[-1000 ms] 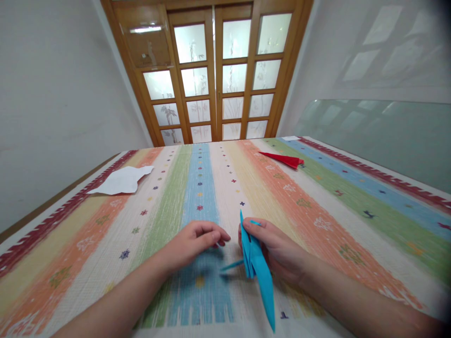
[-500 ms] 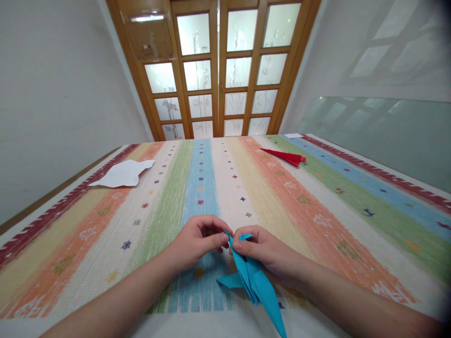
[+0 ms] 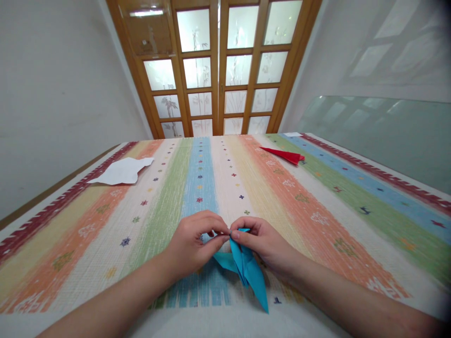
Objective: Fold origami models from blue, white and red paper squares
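Observation:
A folded blue origami paper figure [image 3: 251,272] with several pointed flaps hangs low over the front of the table. My right hand [image 3: 266,244] grips its upper end, thumb on top and fingers curled behind. Meeting it from the left, my left hand [image 3: 197,241] is closed in a pinch at the figure's top tip, thumb and forefinger together. The tip itself is mostly covered by fingertips. One flap sticks out to the left beneath my left hand, and a longer one points down toward me.
A striped, patterned cloth [image 3: 169,188] covers the table. At the far right lies a folded red paper [image 3: 282,154]; a white paper sheet [image 3: 121,171] rests at the far left. Wooden doors with glass panes [image 3: 200,72] stand beyond the table.
The blue figure has shifted slightly up and left, its lower point now farther from me. My left hand's fingers have closed more straight toward the tip.

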A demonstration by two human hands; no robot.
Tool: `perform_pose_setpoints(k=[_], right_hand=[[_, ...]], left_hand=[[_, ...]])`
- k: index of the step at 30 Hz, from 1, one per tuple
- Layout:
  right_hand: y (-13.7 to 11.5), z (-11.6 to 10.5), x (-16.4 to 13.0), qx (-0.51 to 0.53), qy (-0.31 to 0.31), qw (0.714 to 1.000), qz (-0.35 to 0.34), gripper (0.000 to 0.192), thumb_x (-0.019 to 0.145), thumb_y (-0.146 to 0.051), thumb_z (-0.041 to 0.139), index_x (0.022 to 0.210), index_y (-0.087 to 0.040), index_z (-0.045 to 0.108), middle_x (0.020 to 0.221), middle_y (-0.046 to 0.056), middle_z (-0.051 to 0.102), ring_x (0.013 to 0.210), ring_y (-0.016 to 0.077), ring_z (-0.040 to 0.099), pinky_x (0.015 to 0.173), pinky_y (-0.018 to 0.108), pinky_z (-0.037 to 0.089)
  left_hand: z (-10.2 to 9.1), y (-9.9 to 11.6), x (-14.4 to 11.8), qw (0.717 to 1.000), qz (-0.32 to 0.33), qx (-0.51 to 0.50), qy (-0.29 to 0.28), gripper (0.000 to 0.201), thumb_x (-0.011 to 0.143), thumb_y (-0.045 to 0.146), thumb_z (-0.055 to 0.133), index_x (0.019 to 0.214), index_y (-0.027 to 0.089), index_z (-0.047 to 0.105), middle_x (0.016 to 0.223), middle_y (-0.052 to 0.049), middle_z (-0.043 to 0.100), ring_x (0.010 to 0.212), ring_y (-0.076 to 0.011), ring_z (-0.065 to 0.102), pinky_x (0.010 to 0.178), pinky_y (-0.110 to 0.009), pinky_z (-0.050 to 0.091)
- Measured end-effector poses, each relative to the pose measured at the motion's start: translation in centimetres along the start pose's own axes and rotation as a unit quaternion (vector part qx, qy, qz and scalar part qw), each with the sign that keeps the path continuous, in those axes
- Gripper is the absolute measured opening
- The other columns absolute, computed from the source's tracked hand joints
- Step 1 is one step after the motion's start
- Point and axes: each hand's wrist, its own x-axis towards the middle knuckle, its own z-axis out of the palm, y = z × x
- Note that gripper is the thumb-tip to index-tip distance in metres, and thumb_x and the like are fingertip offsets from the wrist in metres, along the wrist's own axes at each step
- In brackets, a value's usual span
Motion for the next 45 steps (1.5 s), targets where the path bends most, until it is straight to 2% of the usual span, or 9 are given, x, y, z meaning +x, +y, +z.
perform_pose_setpoints(k=[14,18,23,27,31,35,38,42,45], right_hand=[[-0.1,-0.1,0.0,-0.044,0.005,0.998,-0.034,0.023,0.076,-0.043,0.081,0.081,-0.021,0.076,0.074,0.002,0.068,0.067,0.0146,0.057,0.059,0.026,0.044],[-0.3,-0.2,0.0,-0.059,0.021,0.997,-0.054,0.022,0.078,-0.042,0.079,0.08,-0.02,0.074,0.073,0.001,0.065,0.067,0.0139,0.055,0.06,0.026,0.043],[-0.4,-0.3,-0.1,-0.083,0.047,0.993,-0.064,0.022,0.08,-0.041,0.076,0.077,-0.02,0.07,0.068,-0.001,0.059,0.06,0.0129,0.05,0.055,0.026,0.04],[-0.5,-0.1,-0.2,-0.127,0.043,0.987,-0.093,0.018,0.083,-0.038,0.073,0.077,-0.021,0.07,0.071,0.0,0.062,0.065,0.0145,0.054,0.06,0.028,0.043],[-0.5,-0.1,-0.2,-0.145,0.034,0.983,-0.104,0.017,0.084,-0.038,0.074,0.081,-0.022,0.073,0.076,0.001,0.066,0.072,0.0151,0.058,0.066,0.028,0.044],[-0.3,-0.1,-0.2,-0.095,0.032,0.991,-0.085,0.024,0.085,-0.042,0.075,0.1,-0.024,0.071,0.081,0.0,0.066,0.069,0.0136,0.057,0.063,0.027,0.044],[-0.3,-0.3,-0.2,-0.048,0.043,0.995,-0.073,0.033,0.089,-0.05,0.068,0.113,-0.027,0.066,0.084,0.0,0.067,0.071,0.0143,0.058,0.064,0.028,0.045],[-0.2,-1.0,0.2,-0.068,0.099,0.987,-0.102,0.035,0.095,-0.055,0.058,0.11,-0.025,0.068,0.097,0.004,0.069,0.092,0.0194,0.062,0.08,0.033,0.046],[0.1,-1.9,0.9,-0.06,0.118,0.986,-0.1,0.039,0.097,-0.057,0.053,0.109,-0.023,0.068,0.095,0.005,0.066,0.087,0.0188,0.06,0.076,0.032,0.045]], left_hand=[[0.2,0.1,0.0,1.0,-0.002,-0.008,-0.014,0.008,0.089,0.013,0.064,0.087,0.017,0.07,0.085,-0.006,0.072,0.08,-0.016,0.067,0.075,-0.029,0.053],[0.2,0.1,-0.2,1.0,-0.011,-0.002,-0.002,0.008,0.089,0.014,0.062,0.087,0.017,0.069,0.083,-0.005,0.07,0.077,-0.0159,0.065,0.073,-0.03,0.052],[0.4,-0.2,-0.6,0.996,-0.09,-0.019,-0.014,0.01,0.091,0.025,0.064,0.093,0.017,0.069,0.087,-0.006,0.07,0.076,-0.0158,0.064,0.067,-0.027,0.051],[0.8,-0.2,-0.5,0.989,-0.134,-0.034,-0.041,0.015,0.09,0.031,0.067,0.089,0.017,0.07,0.083,-0.005,0.069,0.075,-0.016,0.064,0.063,-0.026,0.049],[1.0,0.1,-0.2,0.985,-0.164,-0.048,-0.037,0.015,0.09,0.028,0.065,0.08,0.017,0.07,0.079,-0.004,0.068,0.073,-0.0147,0.061,0.062,-0.024,0.046],[1.0,-0.2,-0.2,0.972,-0.215,-0.088,-0.017,0.015,0.089,0.028,0.066,0.08,0.016,0.07,0.08,-0.003,0.067,0.073,-0.0143,0.06,0.062,-0.023,0.045],[0.8,-0.8,-0.3,0.957,-0.25,-0.146,0.003,0.016,0.089,0.031,0.066,0.083,0.016,0.068,0.079,-0.003,0.065,0.07,-0.0136,0.057,0.06,-0.024,0.045],[0.6,-1.5,-0.4,0.945,-0.258,-0.201,0.027,0.02,0.093,0.035,0.063,0.087,0.016,0.065,0.077,-0.002,0.062,0.07,-0.0139,0.056,0.061,-0.025,0.046],[0.5,-1.7,-0.4,0.949,-0.234,-0.206,0.043,0.02,0.095,0.036,0.06,0.089,0.017,0.062,0.08,-0.002,0.06,0.072,-0.0144,0.056,0.061,-0.025,0.047]])
